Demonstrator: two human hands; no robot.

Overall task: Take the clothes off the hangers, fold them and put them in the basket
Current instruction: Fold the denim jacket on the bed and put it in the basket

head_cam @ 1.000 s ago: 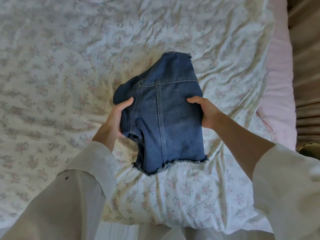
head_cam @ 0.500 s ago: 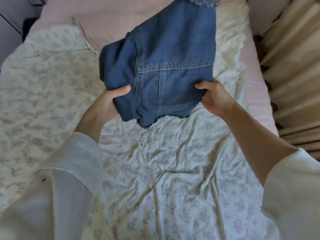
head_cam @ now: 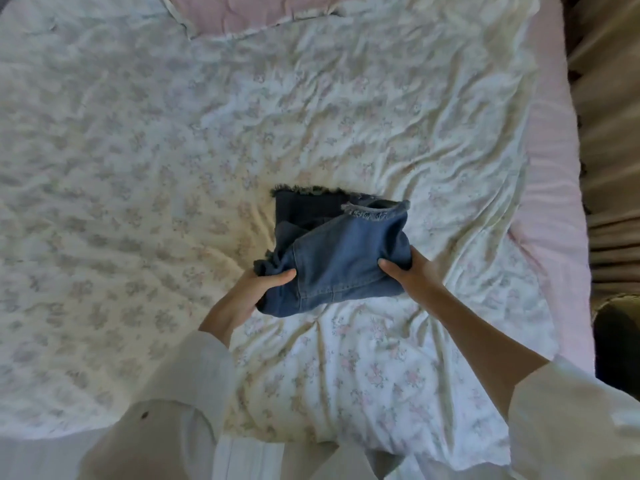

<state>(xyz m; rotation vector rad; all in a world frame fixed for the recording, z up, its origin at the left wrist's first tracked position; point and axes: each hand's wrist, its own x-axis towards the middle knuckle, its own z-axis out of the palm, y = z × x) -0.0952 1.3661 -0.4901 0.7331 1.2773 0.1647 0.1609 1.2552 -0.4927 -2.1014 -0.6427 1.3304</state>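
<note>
Blue denim shorts [head_cam: 341, 258] with frayed hems lie doubled over on the floral bedsheet [head_cam: 138, 168], the frayed leg ends pointing away from me. My left hand [head_cam: 254, 289] grips the left near corner of the shorts, thumb on top. My right hand [head_cam: 410, 275] grips the right near corner, thumb on top and fingers underneath. Both arms wear white sleeves. No hanger or basket is in view.
A pink pillow [head_cam: 249, 10] lies at the head of the bed. A pink mattress edge [head_cam: 550, 202] runs down the right side, with beige curtains [head_cam: 609, 133] beyond it. A dark object [head_cam: 620, 334] sits low at the right edge.
The shorts were lifted off the bed and held up, then flipped over and brought down onto the sheet, folded, with both hands still gripping their sides.
</note>
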